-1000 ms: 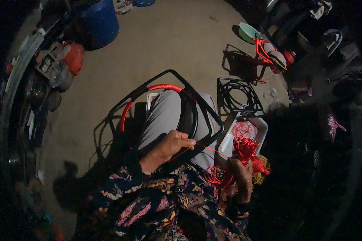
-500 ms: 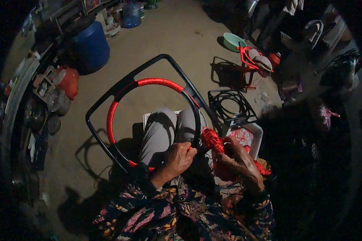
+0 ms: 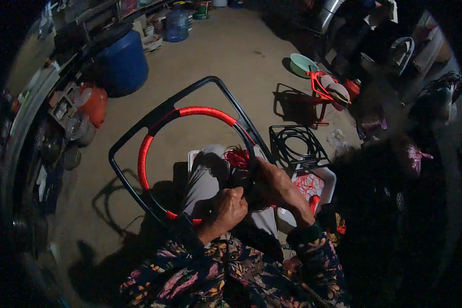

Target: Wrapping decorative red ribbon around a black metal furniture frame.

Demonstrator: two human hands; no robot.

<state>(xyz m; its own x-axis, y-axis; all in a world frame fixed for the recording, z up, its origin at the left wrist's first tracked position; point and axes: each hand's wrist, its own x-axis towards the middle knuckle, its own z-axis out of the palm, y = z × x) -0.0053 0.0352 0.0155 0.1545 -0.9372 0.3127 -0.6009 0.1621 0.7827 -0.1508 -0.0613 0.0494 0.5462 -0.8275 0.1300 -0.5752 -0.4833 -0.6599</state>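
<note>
A black frame (image 3: 161,117), a round ring inside a squarish outer rim, rests tilted over my lap. Tightly wound red cord (image 3: 206,111) covers parts of the ring. My left hand (image 3: 228,210) is closed at the ring's near right side, seemingly gripping the frame; its fingertips are partly hidden. Beside it, across the ring's right side, my right hand (image 3: 280,187) is closed on a loose bundle of red cord (image 3: 236,157). The bundle shows inside the ring, over my knees. Shadow and the hand hide the fingers around it.
To the right are similar black frames (image 3: 273,143) and a white tub (image 3: 330,191) with loose red cord (image 3: 309,184). Farther off stand a red stool (image 3: 317,84) and a pale green basin (image 3: 304,63). A blue barrel (image 3: 123,64) and an orange bag (image 3: 92,105) lie left.
My right hand has moved left and up against the ring. The red bundle went from outside the ring's right side to inside it. My left hand stays nearly in place.
</note>
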